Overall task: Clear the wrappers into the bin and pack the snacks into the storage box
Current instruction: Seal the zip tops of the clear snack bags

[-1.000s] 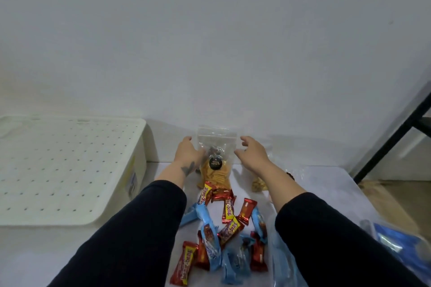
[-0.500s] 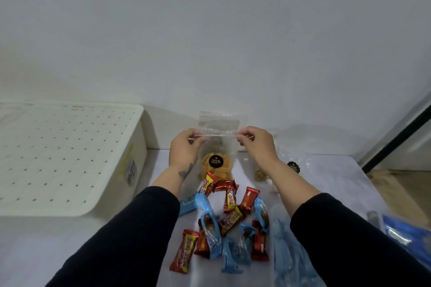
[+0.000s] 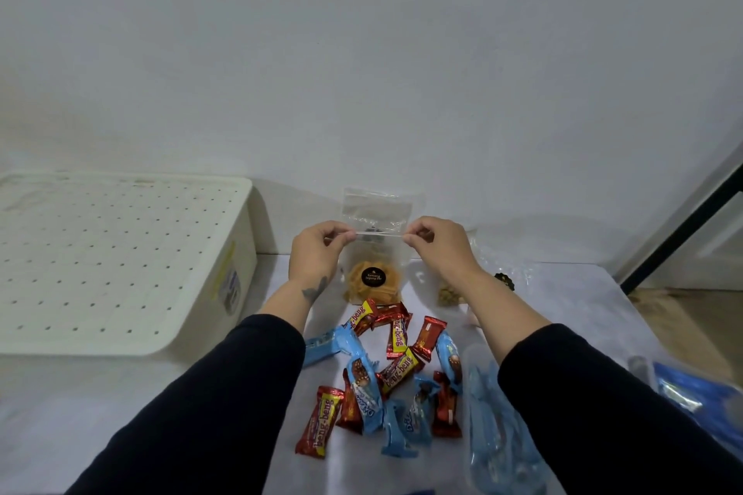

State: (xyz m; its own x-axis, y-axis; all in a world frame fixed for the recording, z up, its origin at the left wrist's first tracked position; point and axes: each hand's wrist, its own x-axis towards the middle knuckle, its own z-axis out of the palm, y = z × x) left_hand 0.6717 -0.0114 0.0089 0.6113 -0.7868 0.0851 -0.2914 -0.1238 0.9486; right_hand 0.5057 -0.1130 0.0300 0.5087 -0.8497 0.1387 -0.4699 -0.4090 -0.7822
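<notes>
A clear zip pouch of orange chips [image 3: 373, 277] with a round black label stands upright at the back of the white table [image 3: 120, 406]. My left hand [image 3: 317, 255] pinches the left end of its zip strip and my right hand [image 3: 436, 249] pinches the right end. In front of the pouch lies a heap of red snack bars [image 3: 396, 333] and light-blue snack bars [image 3: 364, 386]. The white storage box [image 3: 245, 265], its dotted lid on, stands at the left.
A second clear pouch of snacks [image 3: 448, 295] lies behind my right forearm. A clear bag with blue packs [image 3: 494, 434] and a dark-blue wrapper [image 3: 699, 398] lie at the right. A black frame leg [image 3: 679, 229] runs by the table's right edge. No bin is in view.
My hands went from the pouch's sides up to its zip strip and pinched both ends. The pouch now stands stretched between them.
</notes>
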